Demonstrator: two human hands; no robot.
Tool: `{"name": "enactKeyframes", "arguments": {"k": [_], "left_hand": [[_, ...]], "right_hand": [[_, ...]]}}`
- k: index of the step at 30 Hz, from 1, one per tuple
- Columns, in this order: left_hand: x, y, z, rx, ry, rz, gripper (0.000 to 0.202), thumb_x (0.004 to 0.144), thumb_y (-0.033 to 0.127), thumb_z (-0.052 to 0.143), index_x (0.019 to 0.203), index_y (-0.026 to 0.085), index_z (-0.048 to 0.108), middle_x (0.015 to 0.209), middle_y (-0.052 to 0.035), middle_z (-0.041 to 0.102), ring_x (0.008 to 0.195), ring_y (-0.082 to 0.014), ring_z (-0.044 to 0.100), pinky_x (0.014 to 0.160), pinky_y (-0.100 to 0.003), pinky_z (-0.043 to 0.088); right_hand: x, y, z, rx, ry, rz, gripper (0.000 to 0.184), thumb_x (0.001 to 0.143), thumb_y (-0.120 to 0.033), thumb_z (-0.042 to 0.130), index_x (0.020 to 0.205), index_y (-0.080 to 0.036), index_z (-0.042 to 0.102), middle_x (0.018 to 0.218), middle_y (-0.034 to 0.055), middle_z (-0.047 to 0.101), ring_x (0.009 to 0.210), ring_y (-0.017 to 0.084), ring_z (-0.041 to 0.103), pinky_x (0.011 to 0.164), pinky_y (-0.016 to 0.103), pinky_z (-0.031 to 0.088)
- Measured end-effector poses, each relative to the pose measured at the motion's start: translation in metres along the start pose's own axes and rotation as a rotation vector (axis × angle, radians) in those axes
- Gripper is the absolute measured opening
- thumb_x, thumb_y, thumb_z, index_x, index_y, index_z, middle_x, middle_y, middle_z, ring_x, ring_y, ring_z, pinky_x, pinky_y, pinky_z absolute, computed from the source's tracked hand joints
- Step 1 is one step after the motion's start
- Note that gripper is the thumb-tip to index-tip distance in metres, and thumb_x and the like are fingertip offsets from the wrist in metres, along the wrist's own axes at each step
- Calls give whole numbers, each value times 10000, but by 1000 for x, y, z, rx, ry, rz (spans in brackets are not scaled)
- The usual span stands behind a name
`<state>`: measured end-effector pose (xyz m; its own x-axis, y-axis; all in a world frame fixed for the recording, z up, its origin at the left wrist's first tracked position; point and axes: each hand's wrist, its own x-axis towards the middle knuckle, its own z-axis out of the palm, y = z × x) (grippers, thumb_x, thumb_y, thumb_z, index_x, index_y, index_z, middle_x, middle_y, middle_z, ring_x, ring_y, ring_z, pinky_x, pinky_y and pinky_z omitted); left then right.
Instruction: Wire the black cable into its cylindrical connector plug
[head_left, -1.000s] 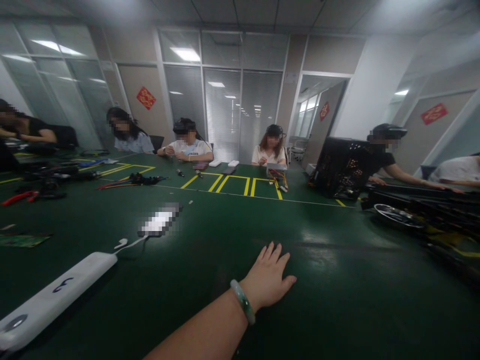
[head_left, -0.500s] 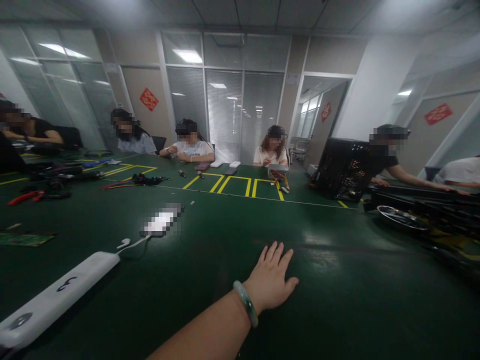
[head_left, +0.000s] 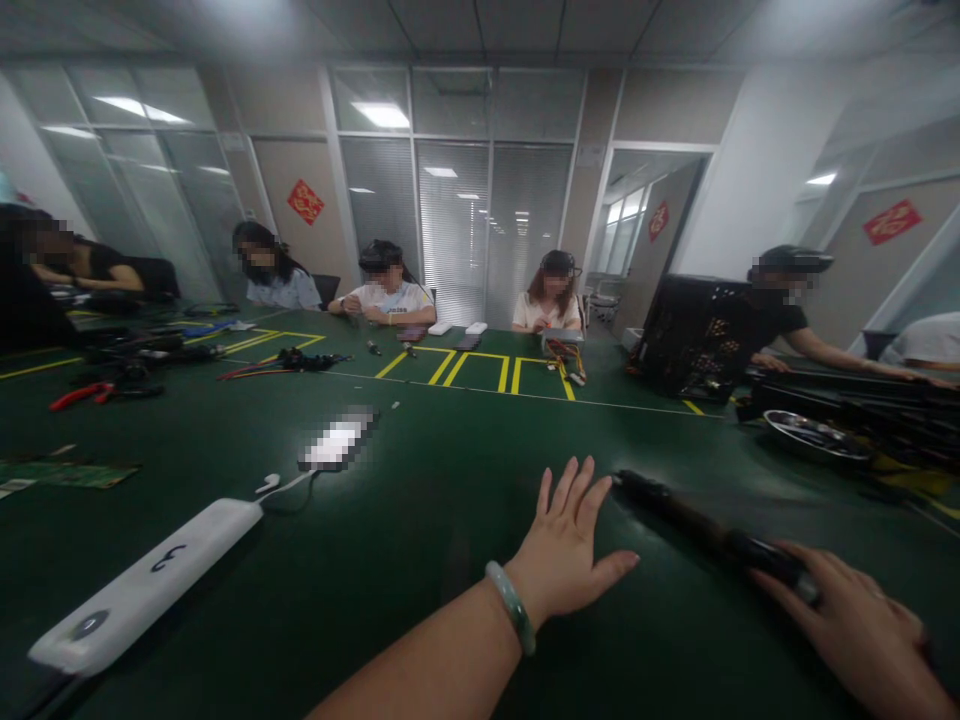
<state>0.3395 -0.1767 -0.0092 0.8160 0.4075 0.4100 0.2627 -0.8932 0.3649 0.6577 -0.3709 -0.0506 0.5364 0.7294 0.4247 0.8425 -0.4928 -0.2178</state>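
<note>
Black rod-like tool (head_left: 691, 519) held aslant, well short of the far edge of the green worktop (head_left: 465, 430). Right hand (head_left: 862, 620): closed around its near end. Left hand (head_left: 561, 552): spread palm-down, just beside the tool's tip. Green bangle (head_left: 511, 608) on left wrist.

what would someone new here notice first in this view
First, the spread left hand in the lower middle, with a green bangle on its wrist. Next, the right hand at lower right, holding a dark, blurred rod. Then the long white box marked 3, at lower left.
</note>
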Motion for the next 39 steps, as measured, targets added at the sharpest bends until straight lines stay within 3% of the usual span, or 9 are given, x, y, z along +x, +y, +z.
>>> {"name": "enactKeyframes", "arguments": {"k": [3, 7, 11, 17, 20, 24, 29, 35, 39], "left_hand": [[0, 7, -6, 9, 105, 32, 716, 900, 564, 443, 1462, 233, 148, 1557, -63, 59, 1424, -271, 3, 1152, -531, 57], [0, 6, -8, 36, 194, 6, 587, 932, 462, 445, 1432, 234, 238, 1541, -53, 159, 1422, -245, 83, 1158, -510, 81], [4, -3, -10, 53, 243, -77, 477, 959, 401, 393, 1395, 220, 324, 1484, -59, 312, 1397, -231, 194, 1159, -496, 106], [6, -18, -10, 20, 224, -168, 390, 988, 372, 325, 1323, 207, 434, 1319, -54, 519, 1271, -210, 410, 1113, -438, 261], [5, -19, -8, -23, 156, -141, 375, 973, 399, 360, 1278, 219, 485, 1243, -45, 574, 1159, -206, 505, 1042, -413, 350], [4, -19, -5, -9, 63, -42, 442, 852, 408, 577, 1250, 228, 510, 1220, -43, 585, 1130, -228, 513, 1013, -417, 351], [6, -20, -5, 61, -12, -42, 412, 831, 350, 606, 1219, 241, 523, 1162, -32, 609, 1062, -224, 537, 961, -401, 367], [7, -20, -10, 99, -51, -51, 382, 844, 347, 599, 1207, 255, 525, 1137, -22, 613, 1044, -222, 537, 949, -391, 365], [6, -22, -17, 139, -68, -125, 367, 825, 395, 625, 1156, 250, 561, 1083, -35, 629, 1001, -238, 557, 904, -396, 390]], "right_hand": [[5, -78, 21, 62, -140, -145, 401, 794, -513, 549, 1134, -302, 581, 1158, 93, 621, 1096, 353, 519, 829, 504, 358], [5, -181, 36, 138, -191, -299, 350, 837, -303, 496, 1185, -288, 532, 1198, 63, 591, 1105, 296, 502, 874, 441, 339], [6, -230, 41, 181, -200, -369, 387, 842, -175, 440, 1216, -243, 513, 1215, 92, 561, 1104, 270, 499, 889, 404, 336], [9, -213, 22, 215, -115, -329, 559, 832, -353, 539, 1348, -225, 367, 1311, 109, 441, 1193, 277, 447, 949, 400, 358], [9, -193, 7, 84, -177, -262, 333, 832, -455, 539, 1031, -190, 569, 1052, 109, 559, 942, 280, 571, 819, 396, 414], [9, -184, 1, 63, -439, -220, 287, 801, -485, 571, 753, -204, 599, 837, 59, 583, 707, 226, 585, 636, 335, 417], [14, -189, 2, 218, -546, -276, 97, 796, -277, 564, 788, -222, 643, 837, 30, 628, 717, 185, 602, 631, 279, 414], [20, -184, 7, 615, -774, -177, 136, 861, -330, 528, 894, -215, 594, 811, 9, 691, 737, 172, 644, 635, 242, 453], [22, -182, 15, 770, -676, -92, 156, 880, -354, 518, 903, -207, 565, 823, 4, 701, 764, 163, 654, 676, 243, 463]]}}
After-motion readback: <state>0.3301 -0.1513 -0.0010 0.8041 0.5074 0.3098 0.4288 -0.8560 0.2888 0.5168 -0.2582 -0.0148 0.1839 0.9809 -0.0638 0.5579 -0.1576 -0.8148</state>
